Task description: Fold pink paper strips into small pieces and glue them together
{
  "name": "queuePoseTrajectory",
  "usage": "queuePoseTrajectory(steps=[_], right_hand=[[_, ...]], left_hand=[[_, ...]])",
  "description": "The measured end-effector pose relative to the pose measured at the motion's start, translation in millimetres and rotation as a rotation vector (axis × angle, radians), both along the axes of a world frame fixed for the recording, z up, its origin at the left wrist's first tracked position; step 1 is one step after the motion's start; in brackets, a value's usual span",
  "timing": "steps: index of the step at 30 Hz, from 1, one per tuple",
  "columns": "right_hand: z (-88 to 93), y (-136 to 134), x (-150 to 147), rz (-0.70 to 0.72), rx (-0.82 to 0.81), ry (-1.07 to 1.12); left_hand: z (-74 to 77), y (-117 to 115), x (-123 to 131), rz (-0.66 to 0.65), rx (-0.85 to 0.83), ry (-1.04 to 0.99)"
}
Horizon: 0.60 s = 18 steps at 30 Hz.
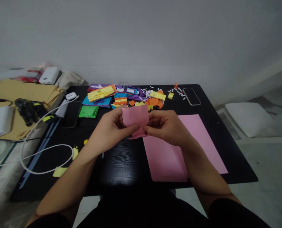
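A small folded piece of pink paper is held up above the middle of the black table. My left hand grips its left side, thumb across the front and fingers behind. On the right edge, my right hand pinches the same paper between thumb and fingers. Creases run across the paper, and its lower part sticks out below my thumbs. The fingers behind the paper are partly hidden. Under my right forearm lies a large pink sheet on the table.
Folded coloured papers and scattered scraps lie along the table's back. A green folded paper and a dark phone lie left; another phone is back right. A white cable loops over the left side.
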State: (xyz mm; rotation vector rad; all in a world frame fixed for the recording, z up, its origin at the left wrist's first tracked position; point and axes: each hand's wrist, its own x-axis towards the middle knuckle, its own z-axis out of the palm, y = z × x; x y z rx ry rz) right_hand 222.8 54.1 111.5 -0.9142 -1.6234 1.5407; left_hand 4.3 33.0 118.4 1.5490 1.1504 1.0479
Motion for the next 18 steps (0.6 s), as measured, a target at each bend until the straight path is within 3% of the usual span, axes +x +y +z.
queuePoseTrajectory(steps=[5, 11, 18], right_hand=[[-1.8, -0.2, -1.9, 0.006, -0.022, 0.006], [-0.6, 2.1, 0.7, -0.004, -0.004, 0.017], [2.2, 8.4, 8.2, -0.106, 0.029, 0.062]], left_hand=[[2.5, -0.5, -3.7, -0.003, -0.001, 0.078], [-0.6, 5.0, -8.9, -0.11, -0.154, -0.152], [3.8, 11.4, -23.6, -0.006, -0.089, -0.162]])
